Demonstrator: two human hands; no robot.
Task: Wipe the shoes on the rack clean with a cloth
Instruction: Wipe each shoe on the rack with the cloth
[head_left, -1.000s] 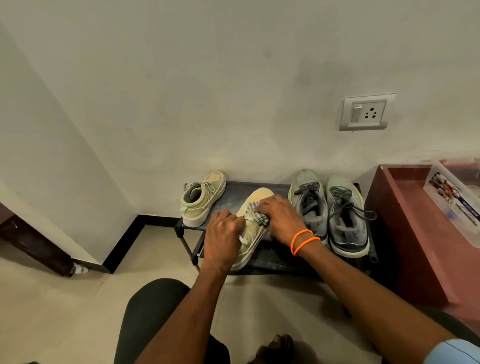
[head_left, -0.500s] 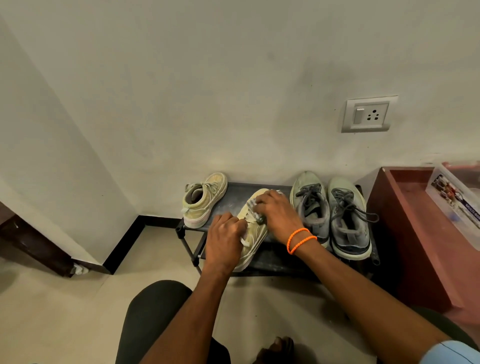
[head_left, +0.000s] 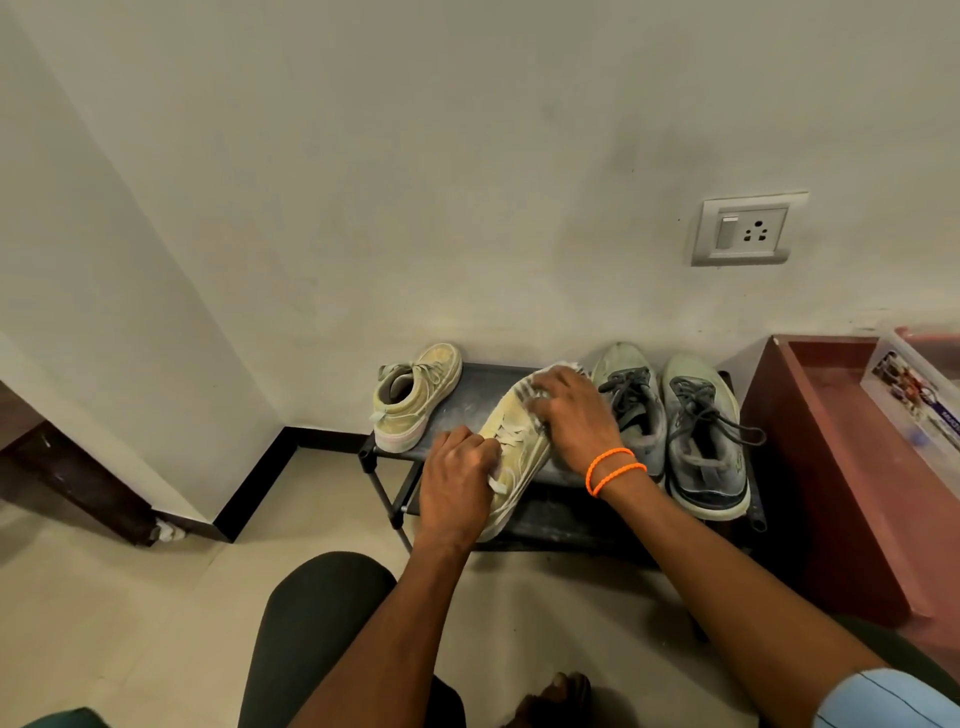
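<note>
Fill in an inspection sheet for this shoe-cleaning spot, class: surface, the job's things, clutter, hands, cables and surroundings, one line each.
Surface: dark shoe rack, its top shelf dusty.
Job's things: yellowish shoe tilted on the rack; its mate stands at the left end; grey pair at the right; cloth at the toe of the tilted shoe.
Clutter: plastic box on the red-brown ledge.
Hands: left hand holds the tilted shoe near its laces; right hand presses the cloth on the toe.
Cables: nothing seen.
Surroundings: pale wall with a switch socket, tiled floor, dark skirting.
</note>
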